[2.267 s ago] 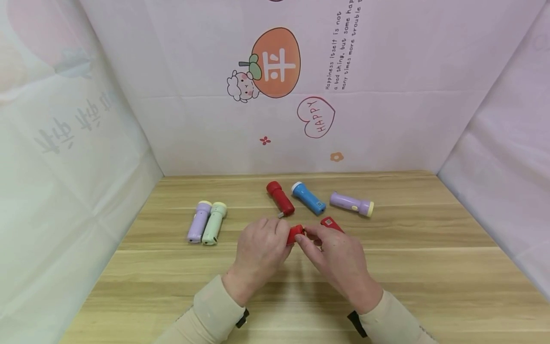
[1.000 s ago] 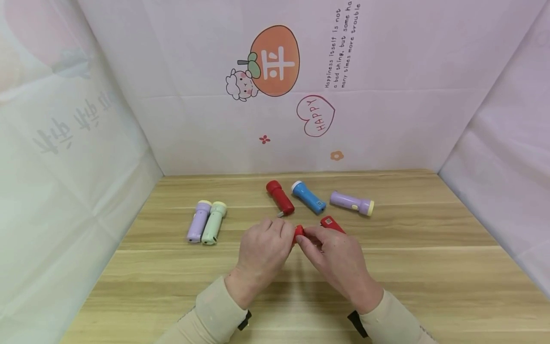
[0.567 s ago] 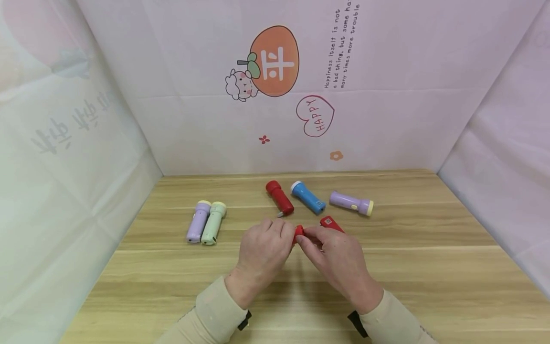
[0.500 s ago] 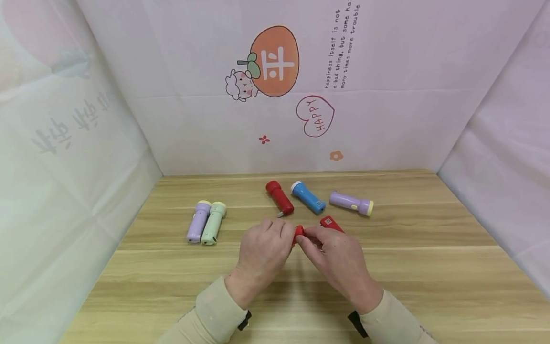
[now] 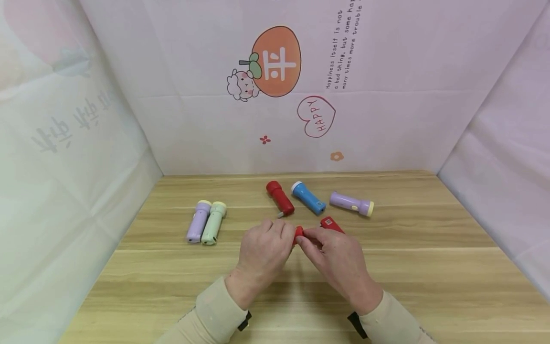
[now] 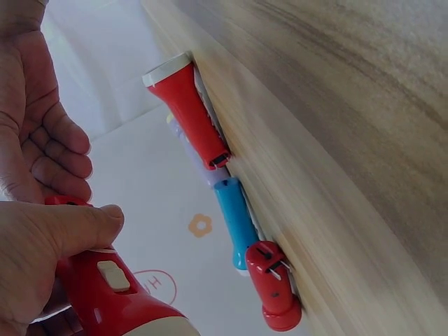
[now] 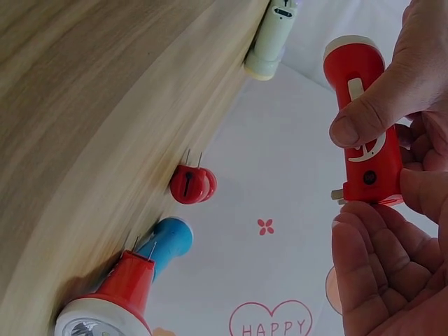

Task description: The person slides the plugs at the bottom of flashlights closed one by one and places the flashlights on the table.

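My left hand [image 5: 265,248] grips a red flashlight [image 7: 360,77] with a cream switch and a pale lens ring, the thumb lying along its body in the right wrist view. My right hand [image 5: 337,253] pinches the tail end between thumb and fingers. Short metal plug prongs [image 7: 338,195] stick out sideways there, right at the fingertips. From above, only a small red part shows between the hands. Beside the right hand lies another red flashlight [image 5: 332,224], partly hidden by it; its prongs stand out in the right wrist view.
Behind the hands lie a dark red flashlight [image 5: 280,197] with its prongs out, a blue one [image 5: 308,197] and a purple one [image 5: 350,202]. Another purple flashlight [image 5: 199,221] and a green one [image 5: 214,223] lie side by side at left. White printed cloth [image 5: 206,134] encloses the wooden table [image 5: 163,286].
Since the oldest frame, my left hand has shifted slightly right, toward the right hand, and less of the held flashlight shows. Over the last second both hands stay nearly still.
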`<state>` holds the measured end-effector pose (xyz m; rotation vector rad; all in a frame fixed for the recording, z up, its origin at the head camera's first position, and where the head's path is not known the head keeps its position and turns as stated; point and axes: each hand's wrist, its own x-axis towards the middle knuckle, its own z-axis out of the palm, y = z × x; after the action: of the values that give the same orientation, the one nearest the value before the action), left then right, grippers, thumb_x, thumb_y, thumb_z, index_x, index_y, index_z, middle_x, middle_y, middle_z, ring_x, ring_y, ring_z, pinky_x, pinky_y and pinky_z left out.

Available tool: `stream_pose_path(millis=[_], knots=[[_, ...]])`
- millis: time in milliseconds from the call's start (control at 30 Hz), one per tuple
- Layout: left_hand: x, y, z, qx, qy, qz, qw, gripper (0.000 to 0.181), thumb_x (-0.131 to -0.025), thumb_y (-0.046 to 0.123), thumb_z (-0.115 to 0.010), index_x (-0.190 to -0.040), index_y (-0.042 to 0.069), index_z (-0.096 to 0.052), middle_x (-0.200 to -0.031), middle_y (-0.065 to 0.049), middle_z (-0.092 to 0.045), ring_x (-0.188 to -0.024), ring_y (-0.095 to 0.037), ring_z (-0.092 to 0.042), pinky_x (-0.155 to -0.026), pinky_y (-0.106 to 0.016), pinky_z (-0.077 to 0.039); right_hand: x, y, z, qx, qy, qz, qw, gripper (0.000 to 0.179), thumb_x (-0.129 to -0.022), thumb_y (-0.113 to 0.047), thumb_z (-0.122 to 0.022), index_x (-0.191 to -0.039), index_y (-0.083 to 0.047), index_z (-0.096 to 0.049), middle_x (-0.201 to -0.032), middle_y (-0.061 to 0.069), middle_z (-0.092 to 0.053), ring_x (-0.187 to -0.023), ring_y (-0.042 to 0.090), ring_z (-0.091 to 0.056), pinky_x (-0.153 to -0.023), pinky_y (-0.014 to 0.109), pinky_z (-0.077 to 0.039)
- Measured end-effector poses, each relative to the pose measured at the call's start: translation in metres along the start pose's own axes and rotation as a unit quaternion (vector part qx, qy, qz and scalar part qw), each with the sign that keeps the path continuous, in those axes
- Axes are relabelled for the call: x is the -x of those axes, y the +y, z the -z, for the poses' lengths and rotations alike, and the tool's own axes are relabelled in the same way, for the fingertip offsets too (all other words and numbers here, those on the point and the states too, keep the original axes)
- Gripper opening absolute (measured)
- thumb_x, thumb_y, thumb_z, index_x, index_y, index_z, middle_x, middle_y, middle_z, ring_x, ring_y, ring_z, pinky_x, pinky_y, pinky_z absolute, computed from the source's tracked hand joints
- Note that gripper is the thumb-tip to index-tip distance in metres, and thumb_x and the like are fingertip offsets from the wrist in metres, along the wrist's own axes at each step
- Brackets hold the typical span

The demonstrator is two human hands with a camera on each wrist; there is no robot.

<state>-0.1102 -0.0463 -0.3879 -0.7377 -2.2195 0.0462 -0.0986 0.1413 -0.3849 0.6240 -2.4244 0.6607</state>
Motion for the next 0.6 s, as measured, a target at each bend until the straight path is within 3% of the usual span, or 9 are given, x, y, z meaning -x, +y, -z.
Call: stream_pose_path(millis=[600], knots=[[0.0006, -0.0006, -0.0011, -0.002, 0.001, 0.002, 1.0, 0.016, -0.097, 0.024, -0.074, -0.092, 0.012, -0.067, -0.084, -0.001, -0.073, -0.066, -0.015, -0.062, -0.051, -0.021, -0.049, -0.0012, -0.0013, -0.0011, 0.005, 0.008, 0.002, 1.0, 0.021, -0.086, -0.029, -0.087, -0.098, -0.012, -0.083, -0.081, -0.007, -0.078, -0.06, 0.001, -0.058, -0.055, 0.018, -0.05]])
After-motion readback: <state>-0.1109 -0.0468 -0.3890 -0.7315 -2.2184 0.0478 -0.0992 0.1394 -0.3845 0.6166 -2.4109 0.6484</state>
